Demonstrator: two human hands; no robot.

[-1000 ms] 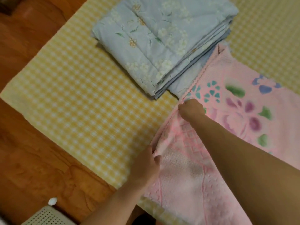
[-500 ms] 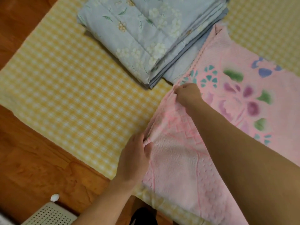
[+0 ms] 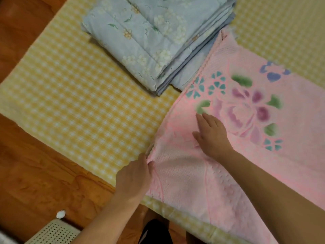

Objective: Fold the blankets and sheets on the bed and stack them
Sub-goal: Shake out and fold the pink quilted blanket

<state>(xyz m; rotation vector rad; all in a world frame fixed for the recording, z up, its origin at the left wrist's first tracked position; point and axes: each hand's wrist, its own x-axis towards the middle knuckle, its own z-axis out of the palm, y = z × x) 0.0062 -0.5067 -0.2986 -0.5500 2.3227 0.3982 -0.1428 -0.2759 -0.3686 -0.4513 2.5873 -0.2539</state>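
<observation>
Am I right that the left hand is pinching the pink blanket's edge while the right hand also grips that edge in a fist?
Not quite. In the head view the left hand does pinch the pink blanket edge, but the right hand lies flat and open on top of it.

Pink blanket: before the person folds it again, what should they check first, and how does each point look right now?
1. Left hand grips the pink blanket edge: ok.
2. Right hand lies flat on the blanket, gripping nothing: not ok for lifting.
3. Blanket lies smooth: not ok, bunched near the left hand.
4. Blanket clear of the blue quilt: not ok, its far corner overlaps the quilt's edge.
5. Free room on the yellow sheet: ok.
6. Blanket's right end: cannot tell, out of view.
</observation>
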